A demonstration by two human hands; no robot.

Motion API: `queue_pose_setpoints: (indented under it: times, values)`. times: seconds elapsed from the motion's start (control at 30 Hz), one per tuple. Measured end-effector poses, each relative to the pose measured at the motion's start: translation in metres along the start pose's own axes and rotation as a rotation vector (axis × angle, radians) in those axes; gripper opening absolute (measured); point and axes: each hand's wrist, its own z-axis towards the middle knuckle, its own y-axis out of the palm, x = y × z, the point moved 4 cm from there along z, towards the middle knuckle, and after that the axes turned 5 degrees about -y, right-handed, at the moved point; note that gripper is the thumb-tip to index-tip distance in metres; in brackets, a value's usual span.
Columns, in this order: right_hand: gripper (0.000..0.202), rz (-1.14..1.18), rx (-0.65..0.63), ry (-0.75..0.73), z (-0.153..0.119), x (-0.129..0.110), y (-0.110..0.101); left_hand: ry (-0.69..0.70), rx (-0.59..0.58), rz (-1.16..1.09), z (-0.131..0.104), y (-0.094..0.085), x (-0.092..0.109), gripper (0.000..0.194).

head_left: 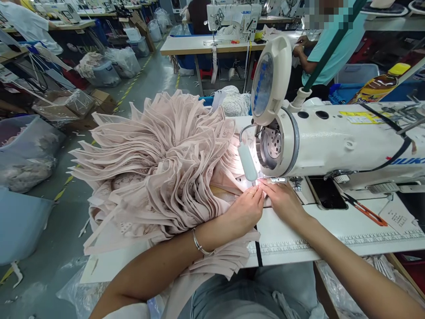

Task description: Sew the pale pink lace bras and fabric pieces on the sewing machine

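A white sewing machine [318,141] stands on the right, its round end cover [270,79] swung up and its lamp lighting the needle area. My left hand [247,206] is just in front of the needle, fingers pinched together on pale pink fabric [229,179]. Close beside it, my right hand [285,199] has its fingertips closed at the fabric edge by the presser foot, almost touching the left fingers. The exact edge between the fingertips is hidden. A large heap of pale pink garment pieces [159,164] lies left of the needle, with part draping over the table edge below my left forearm.
On the white table [285,235] right of my hands are a black phone [327,192], orange-handled snips [370,212] and a paper tag [396,215]. A drink bottle [381,86] is behind the machine. Co-workers sit beyond; tubs [23,226] and bags line the left floor.
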Motion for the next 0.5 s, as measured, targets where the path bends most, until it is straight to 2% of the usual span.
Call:
queue_pose_setpoints:
  times: [0.13,0.37,0.5]
  values:
    - [0.058,0.057,-0.004,0.013,-0.0014,0.0045,0.0025,-0.007,0.008,0.027,0.0013,-0.0036,-0.0013,0.041]
    - [0.060,0.037,-0.026,0.043,-0.0022,0.0045,0.0040,-0.019,-0.047,-0.007,0.0033,-0.0083,-0.0053,0.040]
    - [0.061,0.027,-0.126,0.117,0.0015,0.0043,0.0040,-0.030,-0.055,-0.032,0.0041,-0.0066,-0.0069,0.040]
